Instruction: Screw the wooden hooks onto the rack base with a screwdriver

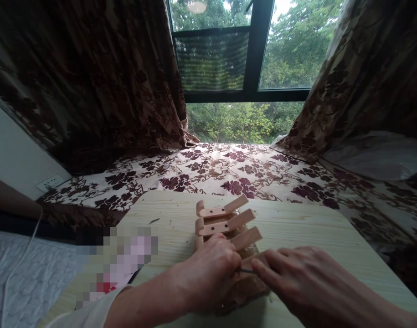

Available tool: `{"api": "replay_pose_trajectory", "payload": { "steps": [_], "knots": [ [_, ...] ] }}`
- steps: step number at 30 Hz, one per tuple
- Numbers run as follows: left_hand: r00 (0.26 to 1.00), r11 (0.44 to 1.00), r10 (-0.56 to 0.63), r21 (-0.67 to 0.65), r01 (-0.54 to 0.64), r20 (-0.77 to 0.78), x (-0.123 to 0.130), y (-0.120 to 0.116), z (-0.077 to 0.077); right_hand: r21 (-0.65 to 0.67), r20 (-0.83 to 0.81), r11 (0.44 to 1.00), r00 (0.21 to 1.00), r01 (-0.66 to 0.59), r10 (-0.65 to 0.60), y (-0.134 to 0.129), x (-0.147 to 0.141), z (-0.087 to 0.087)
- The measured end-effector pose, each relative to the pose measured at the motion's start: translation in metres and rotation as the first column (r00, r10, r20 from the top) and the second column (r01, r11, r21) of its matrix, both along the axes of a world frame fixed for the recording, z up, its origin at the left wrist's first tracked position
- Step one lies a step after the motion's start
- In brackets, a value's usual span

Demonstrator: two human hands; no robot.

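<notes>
A wooden piece with a row of hook-like pegs (213, 227) lies on the pale table, its far pegs fixed with dark screws. My left hand (213, 262) is closed over the near part of this piece, and what its fingers grip is hidden. A thin dark metal rod (246, 271) shows between my two hands. My right hand (300, 273) is closed at the rod's right end, fingers curled by a near wooden peg (256, 259). Both hands cover much of the nearest pegs and the base beneath.
The pale wooden tabletop (307, 223) has small dark scraps (154, 221) on it. A blurred-out pinkish item (138, 250) lies at its left. Beyond are a floral-covered ledge (235, 168), curtains (126, 91) and a window; a clear plastic bag (379, 155) sits at right.
</notes>
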State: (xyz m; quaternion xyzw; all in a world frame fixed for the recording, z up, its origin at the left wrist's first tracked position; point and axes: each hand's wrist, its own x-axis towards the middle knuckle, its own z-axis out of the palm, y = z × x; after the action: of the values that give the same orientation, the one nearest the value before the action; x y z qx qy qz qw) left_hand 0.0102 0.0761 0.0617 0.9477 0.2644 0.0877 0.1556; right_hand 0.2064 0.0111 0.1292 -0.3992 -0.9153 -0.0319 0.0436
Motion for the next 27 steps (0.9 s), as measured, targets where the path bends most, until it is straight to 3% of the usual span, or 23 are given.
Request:
{"api": "replay_pose_trajectory", "payload": {
  "steps": [7, 14, 19, 21, 24, 27],
  "knots": [
    [1.0, 1.0, -0.005, 0.013, 0.005, -0.003, 0.003, 0.0, 0.002, -0.017, 0.062, 0.999, 0.997, -0.05, 0.051, 0.004, -0.011, 0.008],
    [1.0, 0.999, -0.023, -0.029, 0.023, 0.016, 0.005, 0.001, 0.008, -0.03, 0.053, 0.988, 0.987, -0.151, 0.152, 0.03, -0.021, 0.003],
    [0.999, 0.998, -0.002, -0.061, 0.005, 0.04, 0.004, 0.001, 0.005, -0.298, 0.169, 0.952, 0.977, -0.075, 0.13, 0.045, -0.03, 0.029],
    [0.999, 0.997, 0.009, -0.072, -0.006, 0.048, 0.004, 0.0, 0.005, -0.342, 0.233, 0.939, 0.966, -0.027, 0.113, 0.047, -0.034, 0.042],
    [0.998, 0.996, 0.031, -0.083, -0.026, 0.056, 0.005, 0.0, 0.007, -0.321, 0.254, 0.947, 0.961, -0.02, 0.106, 0.047, -0.036, 0.052],
    [0.997, 0.995, 0.053, -0.09, -0.047, 0.059, 0.005, -0.001, 0.012, -0.224, 0.144, 0.971, 0.982, -0.086, 0.12, 0.044, -0.035, 0.05]
  ]
}}
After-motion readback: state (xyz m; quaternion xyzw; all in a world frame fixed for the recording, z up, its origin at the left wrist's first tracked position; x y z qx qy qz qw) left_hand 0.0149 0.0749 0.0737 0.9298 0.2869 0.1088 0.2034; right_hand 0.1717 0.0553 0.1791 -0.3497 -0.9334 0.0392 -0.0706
